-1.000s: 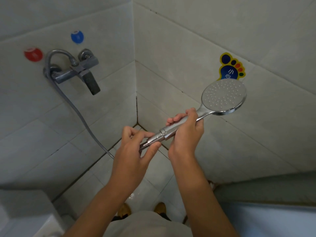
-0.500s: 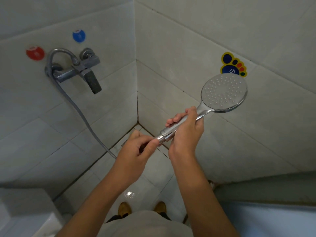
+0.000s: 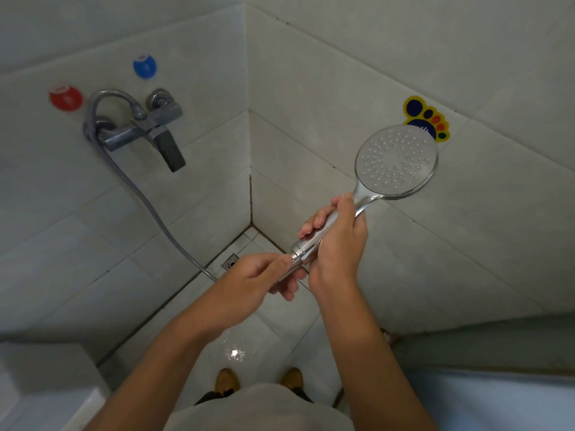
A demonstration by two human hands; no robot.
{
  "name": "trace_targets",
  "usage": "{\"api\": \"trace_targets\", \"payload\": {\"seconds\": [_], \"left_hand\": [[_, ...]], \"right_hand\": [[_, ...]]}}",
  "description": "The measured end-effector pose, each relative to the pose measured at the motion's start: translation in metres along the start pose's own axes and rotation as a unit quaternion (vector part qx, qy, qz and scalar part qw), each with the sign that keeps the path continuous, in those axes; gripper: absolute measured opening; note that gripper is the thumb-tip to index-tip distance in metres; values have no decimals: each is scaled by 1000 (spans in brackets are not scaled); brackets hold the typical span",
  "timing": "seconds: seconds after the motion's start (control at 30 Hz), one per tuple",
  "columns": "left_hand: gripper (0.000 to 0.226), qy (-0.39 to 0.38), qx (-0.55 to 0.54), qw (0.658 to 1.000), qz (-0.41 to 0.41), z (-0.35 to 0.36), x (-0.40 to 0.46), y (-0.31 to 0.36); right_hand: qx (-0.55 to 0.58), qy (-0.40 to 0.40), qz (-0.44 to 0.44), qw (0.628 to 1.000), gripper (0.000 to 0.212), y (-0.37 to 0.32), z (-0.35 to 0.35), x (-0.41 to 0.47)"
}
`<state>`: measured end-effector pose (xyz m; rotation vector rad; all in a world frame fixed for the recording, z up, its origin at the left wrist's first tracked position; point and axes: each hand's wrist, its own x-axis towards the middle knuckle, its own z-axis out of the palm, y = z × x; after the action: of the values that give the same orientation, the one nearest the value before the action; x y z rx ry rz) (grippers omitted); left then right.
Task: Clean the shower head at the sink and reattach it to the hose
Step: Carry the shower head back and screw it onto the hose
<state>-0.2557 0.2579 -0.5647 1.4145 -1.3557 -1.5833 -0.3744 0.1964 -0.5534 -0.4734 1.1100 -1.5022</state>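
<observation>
A chrome shower head (image 3: 395, 161) with a round grey spray face points toward me, tilted up to the right. My right hand (image 3: 337, 239) is wrapped around its handle. My left hand (image 3: 258, 279) pinches the metal hose nut at the handle's lower end, fingers closed over it. The grey flexible hose (image 3: 146, 206) runs from the wall mixer tap (image 3: 146, 132) down along the left wall and disappears behind my left hand. The joint itself is mostly hidden by my fingers.
Tiled shower corner. Red (image 3: 65, 98) and blue (image 3: 144, 66) round markers sit above the tap. A foot-shaped sticker (image 3: 426, 115) is on the right wall. A floor drain (image 3: 231, 261) lies in the corner. My shoes (image 3: 227, 381) stand on wet floor tiles.
My left hand has turned on the hose nut, covering the threaded end seen earlier. The shower head has risen slightly and tipped more upright.
</observation>
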Motion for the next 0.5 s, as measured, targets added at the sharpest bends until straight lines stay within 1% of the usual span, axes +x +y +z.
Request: {"api": "trace_targets", "payload": {"seconds": [0.07,0.1,0.17,0.23,0.3,0.37,0.4,0.5], "left_hand": [[30,3,-5,1000,7,-1,2,-2],[27,25,17,999,12,1,3,-4],[23,85,97,991,41,6,6,-7],[27,127,182,972,78,11,7,-12],[35,145,238,956,96,15,8,-14],[44,159,312,928,127,20,11,-17],[45,167,350,910,146,22,13,-19],[34,199,415,872,168,31,20,-28]], "right_hand": [[-3,-4,-1,1000,21,-1,-2,2],[-12,-2,-8,1000,22,-1,-3,2],[-38,13,-31,999,25,1,-4,3],[-62,38,-48,996,23,4,-6,5],[-80,63,-53,993,20,8,-9,8],[-88,83,-56,991,22,11,-12,11],[-87,90,-59,990,22,12,-14,12],[-93,107,-65,988,23,15,-19,16]]}}
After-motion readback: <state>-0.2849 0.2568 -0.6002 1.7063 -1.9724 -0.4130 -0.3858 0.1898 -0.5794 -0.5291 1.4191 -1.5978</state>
